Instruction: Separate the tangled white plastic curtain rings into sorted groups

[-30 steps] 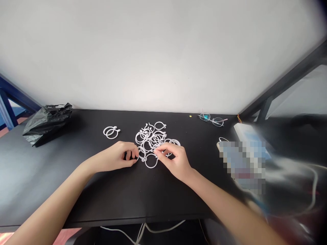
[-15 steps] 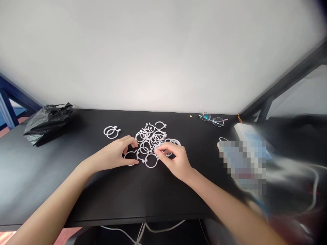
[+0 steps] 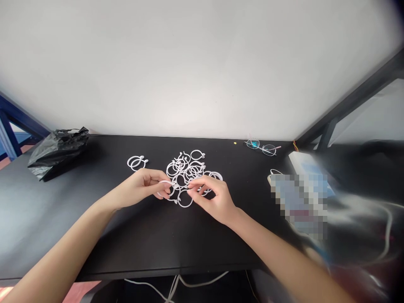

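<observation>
Between the thumb and fingers of my left hand (image 3: 151, 185) is a white ring (image 3: 173, 192), lifted at the near left side of a heap of similar rings (image 3: 181, 168). These are thin hoops, several with a small knobbed clasp at the ends. My right hand (image 3: 211, 193) hovers over the heap's near right side, its thumb and index fingertips close together; whatever lies between them is too small to make out. One ring (image 3: 185, 206) lies just below its fingertips. Apart from the heap, to the left, two overlapping rings (image 3: 136, 157) lie on the black table (image 3: 164, 244).
A black plastic bag (image 3: 59, 151) sits at the back left. Eyeglasses (image 3: 260, 147) lie at the back right, near a small yellow bit (image 3: 235, 143). Along the right are a white box (image 3: 299, 160) and a blurred, pixelated object (image 3: 293, 206). White cables (image 3: 202, 286) hang below the table edge.
My left hand has closed on a white ring that lay between its spread fingers and raised it slightly. My right hand has shifted a little left, its fingertips still close together.
</observation>
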A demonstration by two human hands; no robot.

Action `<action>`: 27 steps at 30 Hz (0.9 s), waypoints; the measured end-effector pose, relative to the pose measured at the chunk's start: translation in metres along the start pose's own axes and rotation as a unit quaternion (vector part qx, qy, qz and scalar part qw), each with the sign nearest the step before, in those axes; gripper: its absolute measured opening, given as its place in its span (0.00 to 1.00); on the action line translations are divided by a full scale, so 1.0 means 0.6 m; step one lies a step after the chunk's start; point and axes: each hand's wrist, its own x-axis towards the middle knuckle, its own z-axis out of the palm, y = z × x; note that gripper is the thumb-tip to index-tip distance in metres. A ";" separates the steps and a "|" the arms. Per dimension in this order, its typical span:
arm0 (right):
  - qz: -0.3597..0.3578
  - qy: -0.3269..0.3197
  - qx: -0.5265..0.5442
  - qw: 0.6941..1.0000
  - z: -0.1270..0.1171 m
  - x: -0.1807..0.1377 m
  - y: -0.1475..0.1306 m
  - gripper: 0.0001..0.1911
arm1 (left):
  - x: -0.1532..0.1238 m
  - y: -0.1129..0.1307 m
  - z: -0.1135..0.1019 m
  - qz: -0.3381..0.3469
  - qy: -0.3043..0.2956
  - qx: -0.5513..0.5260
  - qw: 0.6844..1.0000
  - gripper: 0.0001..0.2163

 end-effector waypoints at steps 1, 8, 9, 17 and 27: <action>-0.014 -0.017 0.009 1.000 0.001 -0.001 0.001 0.11 | 0.001 0.003 0.007 0.000 0.001 -0.036 0.999 0.13; -0.038 -0.071 0.039 0.996 0.005 -0.004 0.004 0.12 | 0.008 0.004 0.040 -0.056 -0.070 -0.152 0.984 0.12; -0.033 -0.072 0.037 0.996 0.004 -0.004 0.003 0.09 | 0.008 0.002 0.042 -0.060 -0.066 -0.162 0.983 0.12; -0.002 -0.013 0.019 1.000 0.008 -0.005 0.001 0.04 | 0.012 -0.004 0.059 0.119 0.049 -0.116 0.985 0.14; -0.024 0.056 0.012 0.998 0.012 -0.007 0.001 0.03 | 0.011 -0.011 0.064 0.160 0.096 0.004 0.983 0.22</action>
